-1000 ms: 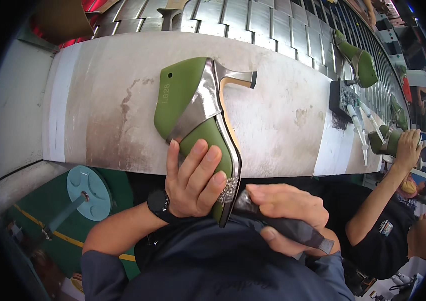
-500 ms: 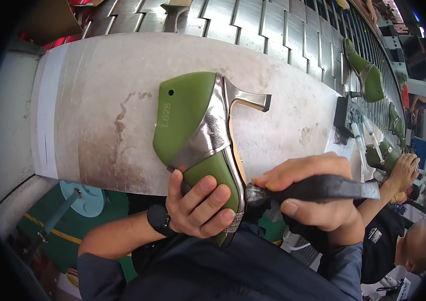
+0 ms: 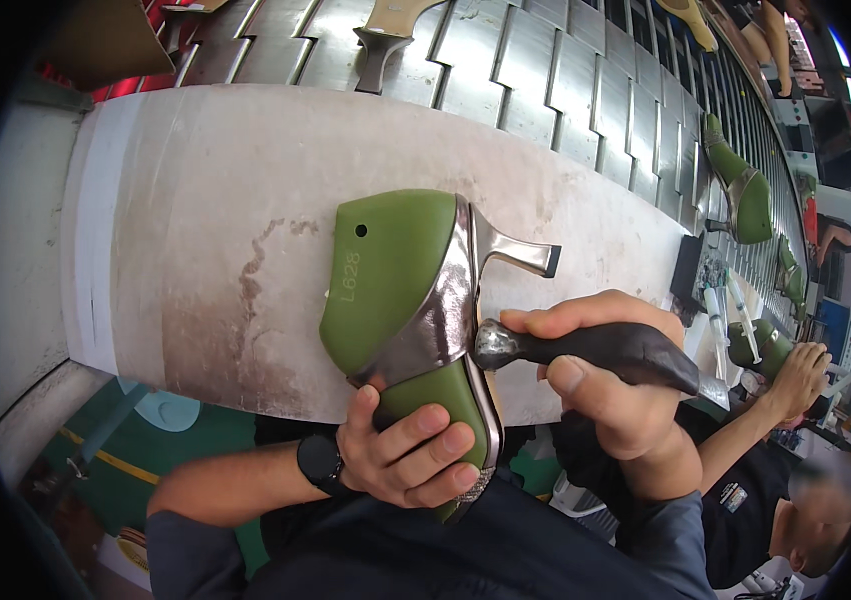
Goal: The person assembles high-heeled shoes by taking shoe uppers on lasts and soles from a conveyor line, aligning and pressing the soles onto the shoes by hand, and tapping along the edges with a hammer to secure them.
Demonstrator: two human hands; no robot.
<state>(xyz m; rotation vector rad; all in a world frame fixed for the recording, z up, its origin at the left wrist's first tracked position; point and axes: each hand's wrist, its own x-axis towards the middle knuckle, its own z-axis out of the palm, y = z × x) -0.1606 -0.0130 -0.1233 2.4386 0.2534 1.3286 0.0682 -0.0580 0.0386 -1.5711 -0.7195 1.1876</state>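
A green shoe last [image 3: 385, 275] wears a metallic silver high-heel upper [image 3: 437, 325], heel pointing right. My left hand [image 3: 407, 452] grips the toe end of it against my lap, over the front edge of the grey workbench [image 3: 195, 230]. My right hand [image 3: 605, 385] is closed on a dark-handled hammer [image 3: 595, 348], whose rounded metal head touches the silver upper at the shoe's side.
A slatted metal conveyor [image 3: 565, 90] runs behind the bench and carries more green lasted shoes [image 3: 745, 200]. A person on the right [image 3: 805, 440] reaches a hand toward another green shoe [image 3: 760, 345]. A black tool tray [image 3: 705, 285] sits at the bench's right end.
My right hand has lifted the hammer from my lap and swung it left until its head meets the shoe's side. My left hand has kept its grip on the toe.
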